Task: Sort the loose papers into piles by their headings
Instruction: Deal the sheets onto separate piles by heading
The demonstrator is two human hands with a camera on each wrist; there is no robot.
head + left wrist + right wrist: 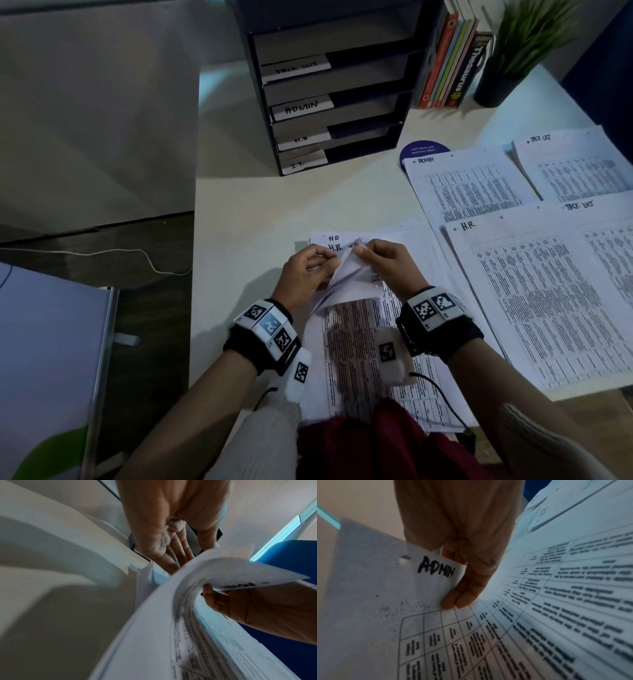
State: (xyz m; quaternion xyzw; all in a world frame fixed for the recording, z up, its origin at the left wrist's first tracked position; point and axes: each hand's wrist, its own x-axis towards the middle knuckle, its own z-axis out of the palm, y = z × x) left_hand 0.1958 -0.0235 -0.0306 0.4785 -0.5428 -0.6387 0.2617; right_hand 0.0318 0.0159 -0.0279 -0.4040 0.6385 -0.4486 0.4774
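Observation:
The unsorted stack (356, 346) of printed tables lies on the white desk (260, 205) right in front of me. Its top sheet (342, 274) is curled up at the far end; the right wrist view shows the handwritten heading ADMIN on this sheet (436, 569). My right hand (359, 253) pinches that raised top edge, with the right hand (458, 599) fingers behind the paper. My left hand (327, 262) grips the same curl from the left. Under it a sheet headed H.R. (334, 245) shows. In the left wrist view the sheet (223, 572) arches below my left hand (181, 553).
Sorted piles lie to the right: ADMIN (472, 185), TASK LIST (575, 168), H.R. (548, 291), and another TASK LIST sheet (603, 222). A black tray rack (329, 102) labelled TASK LIST, ADMIN, H.R., I.T. stands behind, with books (448, 61) and a plant (513, 51) beside it.

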